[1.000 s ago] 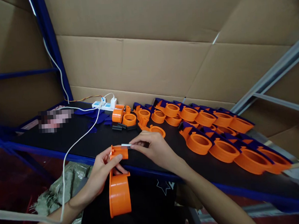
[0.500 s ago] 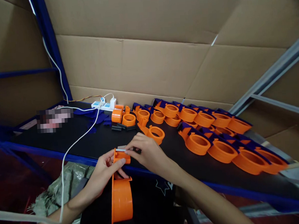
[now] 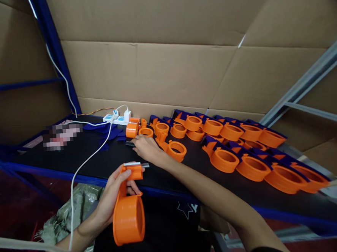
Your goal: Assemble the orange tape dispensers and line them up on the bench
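Note:
My left hand [image 3: 112, 192] is closed around the arm of an orange tape dispenser [image 3: 129, 219], held in front of the table's edge with its round hub hanging down. A toothed blade [image 3: 132, 164] lies along the dispenser's top end. Beside it, a thin grey strip [image 3: 145, 165] sticks out to the right. My right hand [image 3: 148, 148] reaches over the table, its fingers curled down at the short black pieces [image 3: 129, 143]. Its fingertips are partly hidden, so I cannot tell whether they grip one. Just right of this hand lies another orange dispenser [image 3: 175, 151].
Rows of orange dispensers with dark blue parts [image 3: 254, 170] cover the right side of the black table [image 3: 87, 157]. Dark blue pieces [image 3: 108, 129] and a white power strip [image 3: 109, 118] are at the back left. A white cable [image 3: 86, 159] hangs across the left front.
My right hand has left the dispenser's blade end and moved forward to the black pieces. My left hand has shifted slightly left, turning the dispenser so its hub opening shows more.

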`<state>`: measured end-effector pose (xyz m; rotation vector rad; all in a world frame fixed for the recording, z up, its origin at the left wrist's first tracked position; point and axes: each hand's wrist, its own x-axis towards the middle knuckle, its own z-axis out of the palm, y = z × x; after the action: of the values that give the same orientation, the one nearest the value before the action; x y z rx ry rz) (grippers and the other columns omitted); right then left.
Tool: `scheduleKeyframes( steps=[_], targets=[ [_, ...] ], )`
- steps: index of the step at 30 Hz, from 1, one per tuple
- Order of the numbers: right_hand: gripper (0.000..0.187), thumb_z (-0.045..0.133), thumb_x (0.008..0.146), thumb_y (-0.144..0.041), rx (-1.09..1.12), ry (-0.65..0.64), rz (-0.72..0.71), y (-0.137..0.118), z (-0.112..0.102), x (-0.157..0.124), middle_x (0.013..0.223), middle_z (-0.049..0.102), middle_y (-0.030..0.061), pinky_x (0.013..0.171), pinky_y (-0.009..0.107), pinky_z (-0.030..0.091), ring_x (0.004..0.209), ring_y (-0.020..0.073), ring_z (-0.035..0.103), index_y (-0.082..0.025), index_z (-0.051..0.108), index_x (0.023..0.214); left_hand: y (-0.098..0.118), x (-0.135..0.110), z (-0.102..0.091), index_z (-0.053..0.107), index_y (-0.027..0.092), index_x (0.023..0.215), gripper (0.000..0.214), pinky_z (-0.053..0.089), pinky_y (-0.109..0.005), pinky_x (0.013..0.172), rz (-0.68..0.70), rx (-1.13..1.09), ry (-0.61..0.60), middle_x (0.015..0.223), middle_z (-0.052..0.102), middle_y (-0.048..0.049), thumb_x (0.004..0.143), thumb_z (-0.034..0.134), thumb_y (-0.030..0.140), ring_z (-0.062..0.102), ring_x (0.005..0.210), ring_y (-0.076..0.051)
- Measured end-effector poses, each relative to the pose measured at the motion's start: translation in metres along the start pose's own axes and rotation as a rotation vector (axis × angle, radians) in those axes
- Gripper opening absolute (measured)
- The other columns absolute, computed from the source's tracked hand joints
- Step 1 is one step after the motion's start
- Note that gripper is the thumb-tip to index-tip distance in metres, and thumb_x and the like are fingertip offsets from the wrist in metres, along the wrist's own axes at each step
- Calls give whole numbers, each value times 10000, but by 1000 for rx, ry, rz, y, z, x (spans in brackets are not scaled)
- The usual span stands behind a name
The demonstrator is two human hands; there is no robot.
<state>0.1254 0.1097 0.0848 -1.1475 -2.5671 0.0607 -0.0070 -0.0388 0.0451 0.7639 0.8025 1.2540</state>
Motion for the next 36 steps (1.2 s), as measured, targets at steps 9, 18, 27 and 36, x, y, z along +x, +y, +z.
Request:
scheduleKeyframes(
  steps=[9, 18, 27, 36],
  targets=[
    [226, 619, 910, -123, 142, 14, -41, 12, -22, -24, 1146, 706, 83, 892, 313, 534, 1040, 183, 660, -172, 681, 1121, -1, 1, -1, 663, 153, 1147, 347, 561, -218, 591, 76, -85, 70, 1050, 777, -123, 868, 716, 353, 718, 647, -146],
    [262, 626, 923, -173, 669, 58, -114, -7, -47, -80, 1150, 649, 69, 784, 279, 575, 928, 145, 656, -224, 716, 1163, -6, 3, 1, 636, 164, 1210, 455, 637, -361, 737, 124, -42, 64, 1222, 726, -161, 825, 773, 364, 751, 975, -307],
    [221, 570, 949, -135, 464, 363, -189, -42, -14, -93, 1081, 672, 89, 849, 317, 586, 951, 178, 666, -194, 686, 1128, -9, 3, 2, 642, 169, 1153, 428, 627, -321, 710, 88, -66, 101, 1036, 784, -111, 796, 797, 347, 778, 828, -259],
    [348, 483, 977, -95, 379, 335, -369, -41, -13, -104, 1259, 663, 121, 1023, 394, 545, 1191, 212, 620, -199, 640, 1271, -12, 4, -5, 631, 173, 1118, 362, 599, -266, 676, 34, -229, 128, 811, 778, -37, 825, 766, 336, 754, 688, -185]
  ],
)
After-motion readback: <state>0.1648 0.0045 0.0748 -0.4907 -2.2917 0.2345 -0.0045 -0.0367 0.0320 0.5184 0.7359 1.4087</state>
